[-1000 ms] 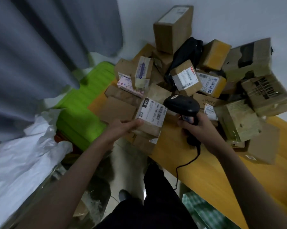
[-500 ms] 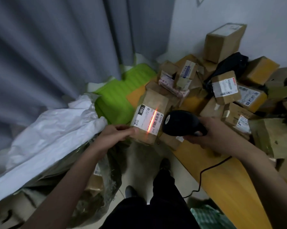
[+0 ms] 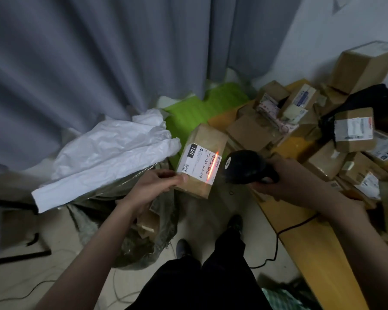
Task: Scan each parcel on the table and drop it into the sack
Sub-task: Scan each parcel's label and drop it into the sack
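Observation:
My left hand (image 3: 157,184) grips a brown cardboard parcel (image 3: 205,144) by its lower left corner, holding it off the table's left end. Its white label marked 15H faces up, and a red scan line crosses the barcode. My right hand (image 3: 293,180) holds a black barcode scanner (image 3: 244,166), its head aimed at the label from the right. The sack (image 3: 112,151) lies open on the floor at the left, white outside with a dark inside; a parcel shows in it below my left wrist.
The orange wooden table (image 3: 300,224) runs along the right, piled with several cardboard parcels (image 3: 354,128) and a black bag. The scanner's cable hangs over the table's edge. A green case sits behind the table's end. Grey curtains fill the back. My legs and shoes are below.
The parcel in my left hand has moved left off the table toward the sack, and the scanner followed it. The red scan line came on across the label and still lies there.

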{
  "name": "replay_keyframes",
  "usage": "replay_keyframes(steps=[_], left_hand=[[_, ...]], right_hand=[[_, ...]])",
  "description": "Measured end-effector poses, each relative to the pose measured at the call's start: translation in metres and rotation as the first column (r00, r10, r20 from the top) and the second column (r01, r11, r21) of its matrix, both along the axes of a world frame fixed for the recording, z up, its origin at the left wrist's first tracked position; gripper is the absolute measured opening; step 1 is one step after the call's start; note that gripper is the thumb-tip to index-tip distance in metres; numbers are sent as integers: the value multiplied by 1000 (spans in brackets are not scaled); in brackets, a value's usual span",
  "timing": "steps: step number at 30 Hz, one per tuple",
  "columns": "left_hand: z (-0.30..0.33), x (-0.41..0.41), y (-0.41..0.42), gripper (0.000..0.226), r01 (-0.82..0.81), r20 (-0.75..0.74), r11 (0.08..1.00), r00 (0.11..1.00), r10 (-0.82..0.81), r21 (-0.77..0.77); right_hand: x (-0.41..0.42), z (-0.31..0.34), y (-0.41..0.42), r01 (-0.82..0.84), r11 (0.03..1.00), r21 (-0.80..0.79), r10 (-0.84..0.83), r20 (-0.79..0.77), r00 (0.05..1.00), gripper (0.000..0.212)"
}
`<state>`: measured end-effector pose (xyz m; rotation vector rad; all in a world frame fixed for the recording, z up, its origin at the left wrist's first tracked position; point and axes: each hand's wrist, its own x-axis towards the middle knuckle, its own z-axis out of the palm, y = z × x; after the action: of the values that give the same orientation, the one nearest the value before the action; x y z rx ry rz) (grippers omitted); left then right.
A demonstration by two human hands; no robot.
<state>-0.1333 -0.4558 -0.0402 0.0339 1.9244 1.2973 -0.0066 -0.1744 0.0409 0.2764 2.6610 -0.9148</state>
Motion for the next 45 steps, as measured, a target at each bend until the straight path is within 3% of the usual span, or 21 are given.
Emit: replay_keyframes(steps=[5, 9, 16, 19, 24, 28, 31, 35, 39, 45], left_hand=[[-7, 7, -29, 16, -50, -18, 998, 999, 50, -23], [-16, 18, -55, 46, -100, -5, 993, 995, 100, -58], [-49, 60, -120, 26, -234, 98, 959, 963, 251, -159], [-71, 79, -154, 31, -307, 131, 921, 930, 344, -240], [-113, 82, -194, 38, -393, 198, 861, 861, 468, -323], [-154, 61, -203, 66, -475, 227, 809, 794, 564, -347], [-182, 38, -198, 54, -454, 233, 821, 806, 544, -345], [-213, 12, -188, 45, -367, 235, 859, 855, 463, -357], [-236, -2, -195, 66, -326, 210, 849, 874, 438, -416], [-244, -12, -203, 81, -258, 205, 854, 902, 381, -452]], right_hand=[[-14, -9, -21, -87, 996, 5, 87, 2, 996, 19], [-21, -7, -41, -137, 991, 11, 137, -27, 990, 31], [-34, -56, -79, -187, 966, -177, 201, 64, 978, 19], [-40, -83, -103, -145, 939, -311, 198, 146, 969, 13], [-53, -154, -137, -19, 932, -361, 140, 312, 940, 22], [-62, -216, -165, 165, 904, -394, 24, 432, 902, 16], [-71, -270, -181, 298, 873, -386, -65, 513, 856, 15], [-86, -328, -199, 339, 847, -410, -86, 523, 848, 15], [-101, -368, -215, 389, 794, -466, -79, 555, 828, 22], [-98, -384, -211, 431, 796, -425, -179, 515, 838, 4]])
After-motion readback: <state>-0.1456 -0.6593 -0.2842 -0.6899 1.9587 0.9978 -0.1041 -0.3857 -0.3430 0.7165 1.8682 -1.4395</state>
